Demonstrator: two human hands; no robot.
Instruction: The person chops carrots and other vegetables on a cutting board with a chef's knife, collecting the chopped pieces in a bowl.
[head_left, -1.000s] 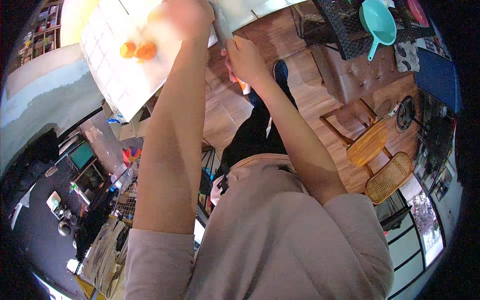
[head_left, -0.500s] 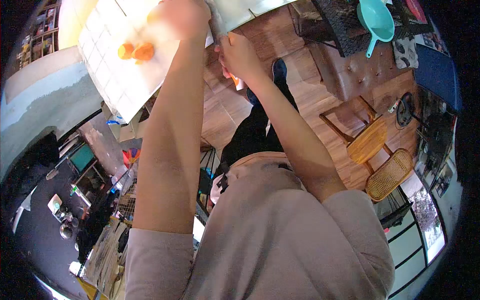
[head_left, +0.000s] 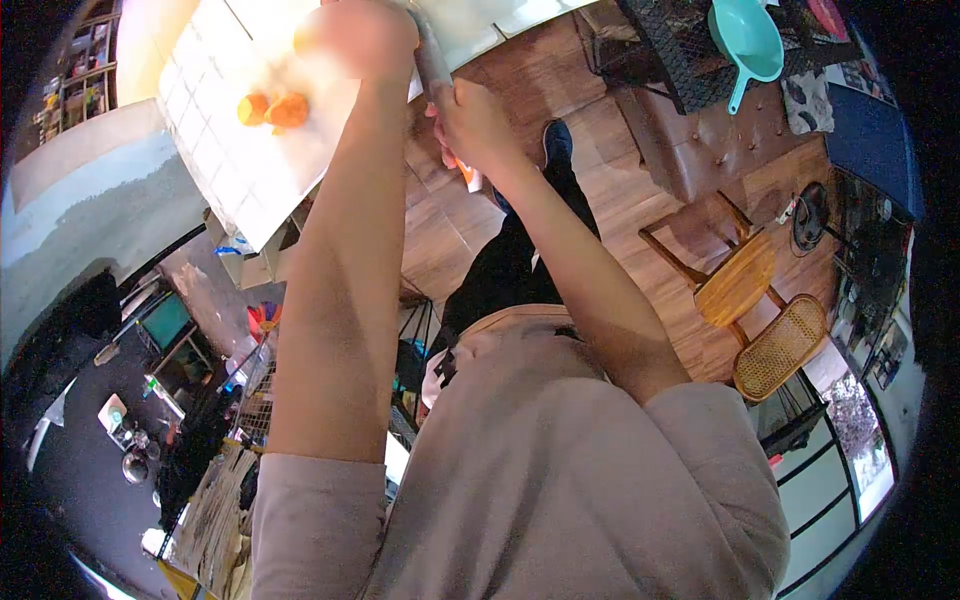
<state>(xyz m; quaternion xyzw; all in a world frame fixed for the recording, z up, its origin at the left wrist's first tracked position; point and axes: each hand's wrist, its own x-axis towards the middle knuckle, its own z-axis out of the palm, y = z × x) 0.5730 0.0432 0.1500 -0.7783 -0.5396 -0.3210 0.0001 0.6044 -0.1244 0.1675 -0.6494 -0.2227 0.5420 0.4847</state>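
My right hand [head_left: 475, 122] is wrapped round the orange and white handle of a knife [head_left: 431, 58], its grey blade pointing up the view along the table edge. Beside the blade, my left hand [head_left: 358, 40] is over the white tiled table, washed out by glare and blur. A little orange shows at that hand's edge, but I cannot tell what its fingers hold. Two orange chunks [head_left: 272, 110], cut vegetable or fruit by their look, lie close together on the tiled table [head_left: 215, 150], left of my left forearm.
A turquoise pan-shaped utensil [head_left: 748, 45] rests on a black rack at upper right. Below it stand a brown tufted seat [head_left: 715, 150] and a wooden chair with a woven cane panel [head_left: 782, 345]. A cardboard box [head_left: 262, 262] sits under the table corner.
My right hand has shifted slightly down and left with the knife, and more of the blade shows. My left hand stays nearly in place. The orange chunks look unmoved.
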